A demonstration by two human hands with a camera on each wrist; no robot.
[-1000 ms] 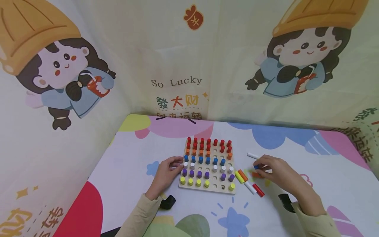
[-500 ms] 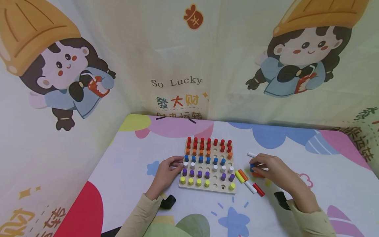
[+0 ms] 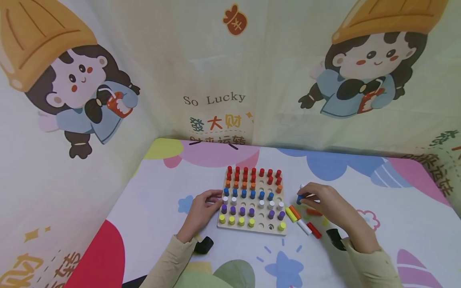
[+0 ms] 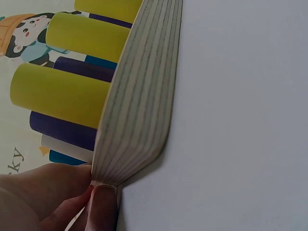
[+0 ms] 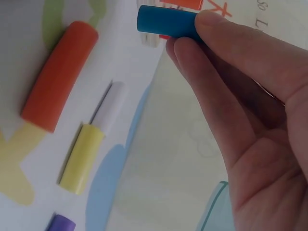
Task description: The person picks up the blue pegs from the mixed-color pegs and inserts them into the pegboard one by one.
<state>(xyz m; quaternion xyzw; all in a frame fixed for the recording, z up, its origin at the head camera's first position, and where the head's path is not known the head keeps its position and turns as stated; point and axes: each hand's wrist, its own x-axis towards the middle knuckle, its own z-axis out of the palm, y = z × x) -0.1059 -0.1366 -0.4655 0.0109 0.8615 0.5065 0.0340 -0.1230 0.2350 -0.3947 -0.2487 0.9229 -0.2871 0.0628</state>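
Observation:
A wooden pegboard [image 3: 239,228] lies on the table, with rows of red, orange, blue, white, purple and yellow pegs and several bare holes. My left hand [image 3: 203,210] grips its left edge; close up in the left wrist view, thumb and fingers pinch the board [image 4: 139,86] at a corner. To the right of the board, my right hand [image 3: 325,200] pinches a blue peg [image 5: 166,21] between thumb and fingertips, raised over the table. An orange peg [image 3: 314,212] lies beneath that hand. A white peg [image 3: 301,186] shows partly behind the fingers.
Right of the board lie a loose yellow peg [image 3: 291,215], a white peg [image 3: 304,228] and a red peg [image 3: 314,231]. In the right wrist view a purple peg [image 5: 61,224] shows at the bottom. A printed cloth wall [image 3: 281,132] rises behind the table.
My right hand has moved left toward the board with the blue peg, uncovering more of the orange peg below. The left hand stays at the board's edge.

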